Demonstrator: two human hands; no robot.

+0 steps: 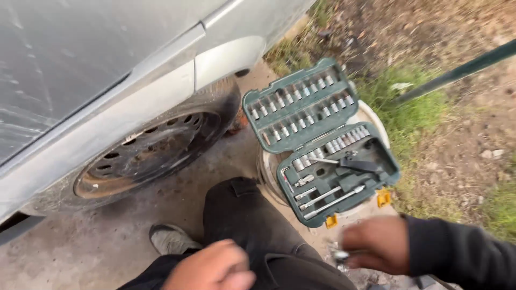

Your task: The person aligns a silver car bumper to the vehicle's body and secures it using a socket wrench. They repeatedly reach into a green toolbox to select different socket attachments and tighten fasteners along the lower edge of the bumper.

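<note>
Hands (215,268) — two — below one socket case (321,140).

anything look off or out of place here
The open green socket set case sits tilted on an upturned white bucket, overhanging its rim. The car's tyre looks flat, squashed against the ground.

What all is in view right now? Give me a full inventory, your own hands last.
socket set case: one, green, open, lying on a pale round container, centre right
car: one, silver, upper left
wheel: one, dark steel rim, dusty tyre, left of the case
pole: one, dark, slanting across the upper right
grass: green patches, right, on bare dirt
shoe: one, grey, bottom left
left hand: bottom centre, blurred
right hand: bottom right, holding a small metal piece
</note>
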